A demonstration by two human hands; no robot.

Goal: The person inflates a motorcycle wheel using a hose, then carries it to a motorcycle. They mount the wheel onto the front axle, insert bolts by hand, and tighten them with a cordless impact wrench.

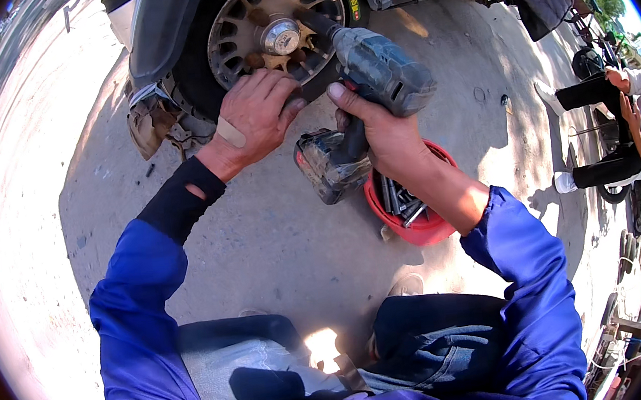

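My right hand (pixel 387 126) grips the handle of a worn teal and black cordless impact wrench (pixel 384 64). Its dark socket end reaches the spokes of a car wheel (pixel 236 33), just right of the silver centre cap (pixel 280 38). Against the lower part of the wheel and tyre, my left hand (pixel 257 117) has its fingers curled and pressed together, with the thumb close to the index finger. Whatever lies in those fingers is hidden. A beige plaster (pixel 230 132) covers part of the back of that hand. The wrench's battery (pixel 325 167) hangs above the ground.
Below my right wrist stands a red bucket (pixel 426 234) with several metal sockets (pixel 398 198) in it. Torn brown material (pixel 152 124) hangs beside the tyre on the left. At the far right are a seated person (pixel 601 123) and parked motorbikes (pixel 595 62).
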